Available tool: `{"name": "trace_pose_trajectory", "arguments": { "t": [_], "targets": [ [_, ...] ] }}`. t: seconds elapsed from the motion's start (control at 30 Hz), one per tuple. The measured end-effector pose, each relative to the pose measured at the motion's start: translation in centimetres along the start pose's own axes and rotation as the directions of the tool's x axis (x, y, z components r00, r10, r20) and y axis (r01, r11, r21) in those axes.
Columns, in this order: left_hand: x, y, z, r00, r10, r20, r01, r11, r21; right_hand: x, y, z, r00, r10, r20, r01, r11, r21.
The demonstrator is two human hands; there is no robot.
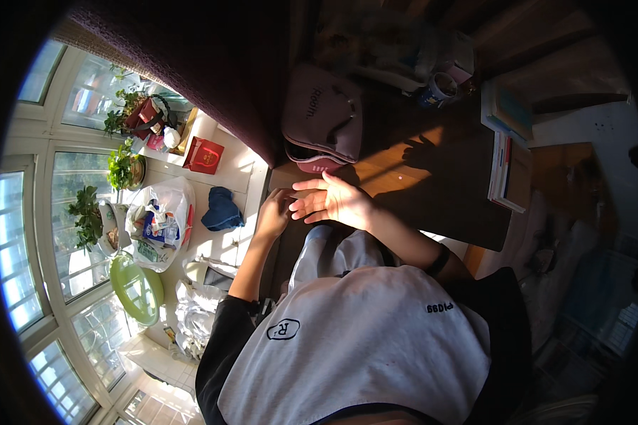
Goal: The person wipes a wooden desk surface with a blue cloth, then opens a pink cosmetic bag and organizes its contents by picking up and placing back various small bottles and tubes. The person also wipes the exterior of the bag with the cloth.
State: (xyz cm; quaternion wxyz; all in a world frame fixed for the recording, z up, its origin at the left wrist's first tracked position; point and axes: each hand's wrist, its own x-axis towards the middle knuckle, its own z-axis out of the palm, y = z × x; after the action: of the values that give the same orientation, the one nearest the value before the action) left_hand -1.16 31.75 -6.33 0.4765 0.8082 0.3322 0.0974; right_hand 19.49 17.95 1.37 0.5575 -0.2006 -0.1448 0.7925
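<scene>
My right hand [334, 203] is held over the near edge of a dark wooden table [457, 186], palm showing and fingers spread, with nothing in it. Just left of its fingertips is my left hand [275, 211], its fingers bent and close together. Whether it pinches something small and thin between the fingertips cannot be told. Beyond both hands lies a pink zippered case [321, 109] bearing writing, with its near end gaping and something pink showing at the opening. Sunlight falls on the right palm, and a hand's shadow lies on the tabletop.
Books [510, 170] are stacked at the table's right edge, near a blue patterned cup [437, 90]. To the left, by the windows, are potted plants [119, 167], a red paper bag [204, 155], a filled plastic bag [159, 223], a blue cloth [221, 209] and a green basin [135, 289].
</scene>
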Motion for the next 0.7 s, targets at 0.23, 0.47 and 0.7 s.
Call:
{"name": "trace_pose_trajectory", "arguments": {
  "t": [0.23, 0.47, 0.7],
  "targets": [
    [13.4, 6.3, 4.7, 0.943, -0.228, -0.242, 0.074, 0.854, -0.515, -3.8, -3.6, -4.6, 0.684, -0.207, -0.700, 0.115, 0.978, -0.176],
    [11.4, 17.1, 14.1, 0.890, 0.386, 0.245, -0.420, 0.902, 0.104, -8.8, -7.8, -8.6, 0.505, -0.630, -0.590, 0.131, 0.732, -0.669],
    [10.9, 13.9, 12.6, 0.870, 0.484, 0.095, -0.394, 0.568, 0.722, -16.3, -9.0, -19.3, 0.229, -0.655, -0.720, 0.291, 0.752, -0.591]
  ]
}}
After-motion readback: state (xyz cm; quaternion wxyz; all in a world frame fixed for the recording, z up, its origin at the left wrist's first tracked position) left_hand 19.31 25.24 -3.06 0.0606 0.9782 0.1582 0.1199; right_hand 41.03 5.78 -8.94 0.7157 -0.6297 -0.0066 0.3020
